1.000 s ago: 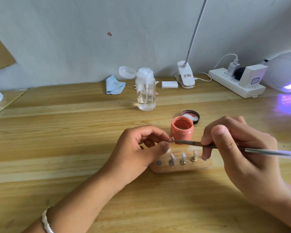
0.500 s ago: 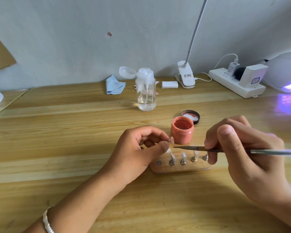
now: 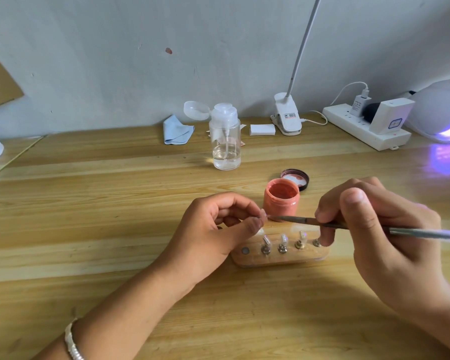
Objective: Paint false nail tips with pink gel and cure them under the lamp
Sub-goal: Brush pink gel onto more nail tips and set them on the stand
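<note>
Just above the left end of the wooden stand, the left hand pinches one false nail tip between thumb and forefinger, the other fingers curled loosely into the palm. The tip is small, pale and see-through with a faint pink cast; how much of it is coated cannot be made out. The brush lies nearly level above the stand, its dark point touching the tip's edge. Its handle runs to the right, blurs and is cut off by the frame. The right hand grips the brush between thumb and fingers. One of its lower fingers comes down onto the stand's right end and partly hides the peg there. Three more clear tips stand tilted on metal pegs along the stand; the spot at its left end is bare. Directly behind the stand sits the open jar of pink gel, its lid lying inside-up just beyond it. Far behind and to the right of the stand, the white curing lamp throws a violet glow on the table; only its left part is in view.
</note>
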`<state>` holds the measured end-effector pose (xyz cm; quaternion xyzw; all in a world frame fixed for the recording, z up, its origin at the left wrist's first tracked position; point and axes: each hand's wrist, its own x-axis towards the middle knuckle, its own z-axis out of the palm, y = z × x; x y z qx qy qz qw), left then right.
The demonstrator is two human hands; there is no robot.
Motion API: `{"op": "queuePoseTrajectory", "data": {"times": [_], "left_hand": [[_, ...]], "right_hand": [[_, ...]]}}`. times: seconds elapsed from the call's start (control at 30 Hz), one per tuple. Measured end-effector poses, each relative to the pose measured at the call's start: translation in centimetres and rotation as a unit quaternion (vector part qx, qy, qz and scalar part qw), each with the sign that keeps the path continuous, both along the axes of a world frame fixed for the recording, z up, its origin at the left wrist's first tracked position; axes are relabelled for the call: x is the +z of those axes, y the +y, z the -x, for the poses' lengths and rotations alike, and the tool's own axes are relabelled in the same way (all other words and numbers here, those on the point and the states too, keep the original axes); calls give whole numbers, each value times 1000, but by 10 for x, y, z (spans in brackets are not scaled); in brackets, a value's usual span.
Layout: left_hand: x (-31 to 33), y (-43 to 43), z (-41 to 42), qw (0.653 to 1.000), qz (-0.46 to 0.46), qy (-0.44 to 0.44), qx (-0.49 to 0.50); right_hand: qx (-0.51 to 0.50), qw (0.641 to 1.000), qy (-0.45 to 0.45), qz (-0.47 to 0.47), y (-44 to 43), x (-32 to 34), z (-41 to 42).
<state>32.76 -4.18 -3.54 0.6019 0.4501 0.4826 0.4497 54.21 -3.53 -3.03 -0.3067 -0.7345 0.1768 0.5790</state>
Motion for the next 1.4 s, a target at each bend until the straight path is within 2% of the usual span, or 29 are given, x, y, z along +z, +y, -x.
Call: {"op": "queuePoseTrajectory", "data": {"times": [0.17, 0.4, 0.57, 0.8, 1.03, 1.23, 1.4], "left_hand": [[0, -1, 0, 1000, 7, -5, -3], [1, 0, 0, 1000, 2, 5, -3], [1, 0, 1, 1000, 6, 7, 5], [0, 0, 2, 1000, 3, 16, 6], [1, 0, 1, 1000, 6, 24, 14], [2, -1, 1, 999, 10, 29, 20], [3, -2, 1, 999, 11, 34, 20]], "right_hand": [[-10, 999, -38, -7, 2, -1, 2], [6, 1000, -11, -11, 2, -2, -1], [-1, 998, -54, -18, 2, -3, 1], [1, 1000, -12, -24, 2, -4, -2], [4, 999, -49, -17, 3, -4, 0], [10, 999, -10, -34, 3, -3, -3], [-1, 998, -49, -27, 4, -5, 0]]}}
